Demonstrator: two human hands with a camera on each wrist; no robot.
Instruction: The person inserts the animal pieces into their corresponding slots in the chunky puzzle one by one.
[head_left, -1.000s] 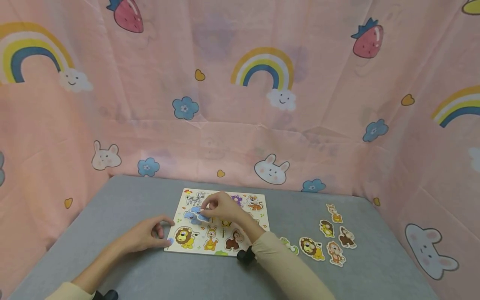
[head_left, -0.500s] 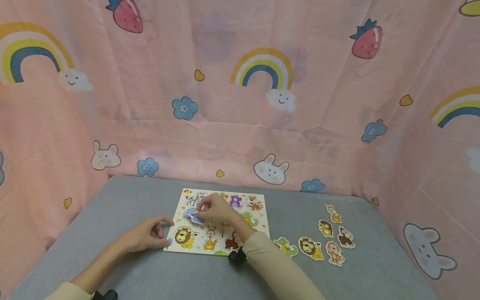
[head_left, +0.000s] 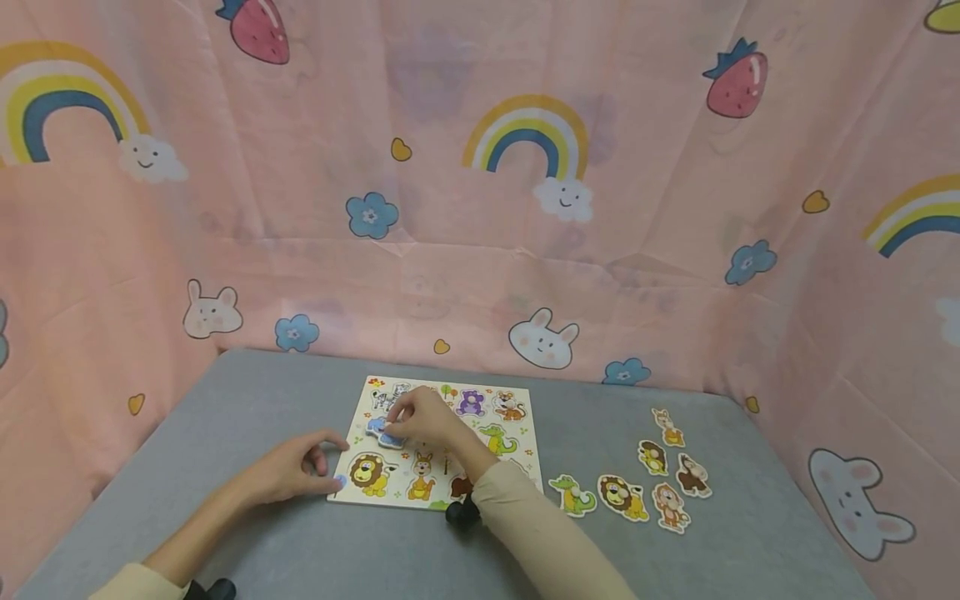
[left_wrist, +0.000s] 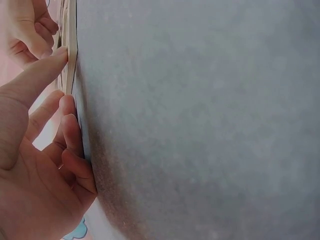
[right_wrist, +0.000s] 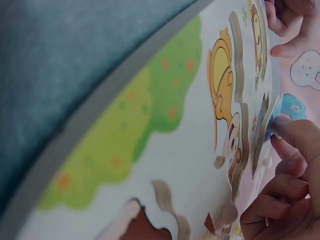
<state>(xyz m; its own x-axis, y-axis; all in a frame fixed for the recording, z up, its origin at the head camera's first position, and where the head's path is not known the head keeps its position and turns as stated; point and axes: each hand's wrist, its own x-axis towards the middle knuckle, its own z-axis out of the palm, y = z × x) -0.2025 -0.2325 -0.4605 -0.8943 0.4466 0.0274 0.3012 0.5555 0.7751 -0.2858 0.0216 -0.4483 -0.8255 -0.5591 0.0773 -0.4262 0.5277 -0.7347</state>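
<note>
My right hand [head_left: 431, 417] pinches a blue animal puzzle piece [head_left: 388, 436] over the left middle part of the puzzle board [head_left: 402, 485]. In the right wrist view the piece [right_wrist: 273, 115] stands tilted between thumb and fingers, close over a matching recess. At the board's left side, my left hand [head_left: 288, 471] touches the edge, thumb near the front corner and forefinger farther back. The left wrist view has the thumb straight against the board's rim [left_wrist: 73, 30], while the other fingers [left_wrist: 74, 137] bend loosely beside it. Animal pictures, such as a lion and a kangaroo, mark the board.
Right of the board lie loose pieces: a crocodile [head_left: 573, 495], a lion [head_left: 624, 498], a monkey [head_left: 671, 507], a dark brown ape [head_left: 693, 476], a small yellow-brown animal [head_left: 653, 457] and a kangaroo [head_left: 668, 427]. A pink printed curtain [head_left: 480, 275] stands behind the grey table [head_left: 315, 550].
My right hand has moved a little left with the blue animal piece, which now overlaps the blue picture on the board. The left hand has stayed in place.
</note>
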